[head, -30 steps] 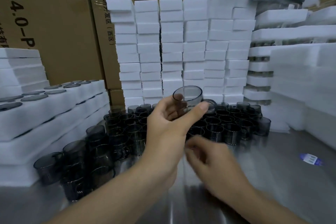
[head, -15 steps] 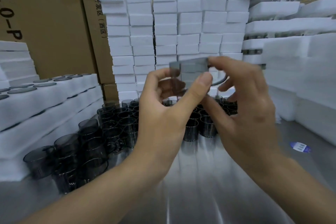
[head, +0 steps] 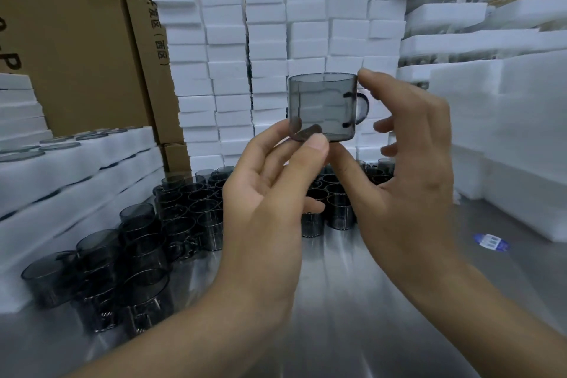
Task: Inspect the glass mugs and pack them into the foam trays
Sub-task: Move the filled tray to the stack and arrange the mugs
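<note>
A smoky grey glass mug (head: 322, 106) is held upright at eye height, its handle pointing right. My left hand (head: 270, 193) pinches the mug's bottom edge between thumb and fingers. My right hand (head: 402, 169) holds it from the right, index fingertip on the rim and thumb under the base. Several more grey mugs (head: 190, 209) stand crowded on the steel table below and to the left. Foam trays (head: 76, 163) filled with mugs are stacked at the left.
A wall of white foam blocks (head: 270, 64) rises behind the mugs, with cardboard boxes (head: 76, 40) behind it. Foam tray stacks (head: 506, 132) stand at the right. A blue-white label (head: 491, 241) lies on the steel table (head: 352, 316).
The mug has been lifted from just above the cluster up to eye height and turned level. My right hand came up from below and took hold of its right side.
</note>
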The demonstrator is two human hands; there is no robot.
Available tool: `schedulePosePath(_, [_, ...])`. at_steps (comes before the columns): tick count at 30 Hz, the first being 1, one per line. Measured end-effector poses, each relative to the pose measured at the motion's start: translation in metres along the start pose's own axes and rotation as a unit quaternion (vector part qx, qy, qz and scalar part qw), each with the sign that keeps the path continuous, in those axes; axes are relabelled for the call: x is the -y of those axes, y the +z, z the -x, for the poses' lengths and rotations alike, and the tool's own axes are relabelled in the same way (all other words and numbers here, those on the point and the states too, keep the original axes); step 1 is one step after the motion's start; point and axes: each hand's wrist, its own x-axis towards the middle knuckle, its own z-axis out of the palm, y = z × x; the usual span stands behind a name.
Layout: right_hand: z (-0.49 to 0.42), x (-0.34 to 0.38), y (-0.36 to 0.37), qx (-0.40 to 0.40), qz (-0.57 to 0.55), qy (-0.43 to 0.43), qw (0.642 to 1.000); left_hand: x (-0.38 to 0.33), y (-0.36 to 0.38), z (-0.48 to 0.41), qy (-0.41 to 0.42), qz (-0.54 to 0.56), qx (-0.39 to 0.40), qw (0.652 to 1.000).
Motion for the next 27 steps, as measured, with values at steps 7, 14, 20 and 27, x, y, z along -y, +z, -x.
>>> schedulePosePath(7, [-0.0013,0.0021,-0.0010,0.005,0.010,-0.029,1.000,0.0022,-0.0017,-0.0011,0.015,0.001,-0.026,1.000])
schedulePosePath(14, [-0.0039,-0.0002,-0.0003,0.013,-0.036,0.002,0.999,0.0002,-0.0017,-0.0008,-0.065,0.038,0.045,0.996])
schedulePosePath(20, [-0.0038,-0.0034,0.0002,0.050,-0.025,0.040,0.998,-0.0020,-0.0021,-0.0035,-0.091,0.044,0.032,0.994])
schedulePosePath(27, [-0.0027,-0.0044,0.0000,0.030,0.006,0.013,0.999,0.0017,-0.0005,-0.0029,-0.073,0.047,0.002,0.996])
